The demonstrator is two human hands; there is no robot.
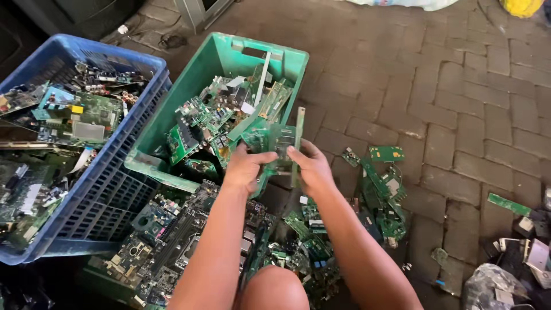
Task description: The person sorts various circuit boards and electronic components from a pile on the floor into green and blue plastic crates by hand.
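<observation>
Both my hands grip one green circuit board [279, 143] just over the near right corner of the green crate [218, 57]. My left hand [245, 167] holds the board's left lower side. My right hand [313, 166] holds its right side, thumb on the board's face. A thin green strip [299, 123] stands up at the board's right edge. The green crate is heaped with several more circuit boards [221, 117].
A blue slatted crate [109, 189] full of boards stands at left. Loose boards [384, 195] lie on the brick paving at right, and larger dark boards [172, 235] lie by my knee [274, 288]. Scrap parts and a plastic bag [493, 287] sit at bottom right.
</observation>
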